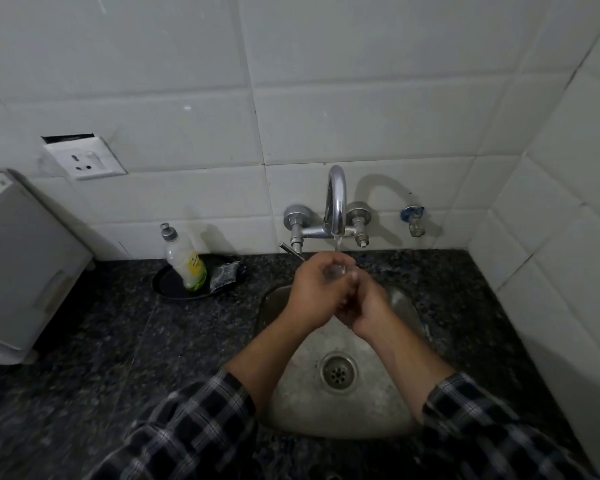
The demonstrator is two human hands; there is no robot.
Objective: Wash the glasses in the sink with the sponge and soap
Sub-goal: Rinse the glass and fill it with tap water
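Wall: white tiles are closing off the far side and turning a corner on the right, boxing the counter in on two sides.
Counter: dark speckled stone is wrapping round the sink, with its widest open stretch lying left of the basin.
Grey box: it is standing at the far left edge of the counter, well apart from the sink.
Sink: a worn steel basin is sitting right of centre, its near half lying open round the drain.
Faucet: it is arching out from the wall above the sink's far rim and pouring a thin stream down onto the hands.
Tray: a black tray is resting against the wall, left of the sink.
Left hand: it is reaching over the far part of the sink, its fingers curling round the glass.
Right hand: it is pressing in just beside the left hand, fingers curled; whether they are gripping the glass I cannot tell.
Soap bottle: clear with a yellow label, it is standing tilted on the tray.
Sponge: a grey scrubbing pad is lying on the tray's right edge, just beside the bottle.
Glass: clear, small and blurred, it is sitting under the stream between both hands, above the sink's far rim.
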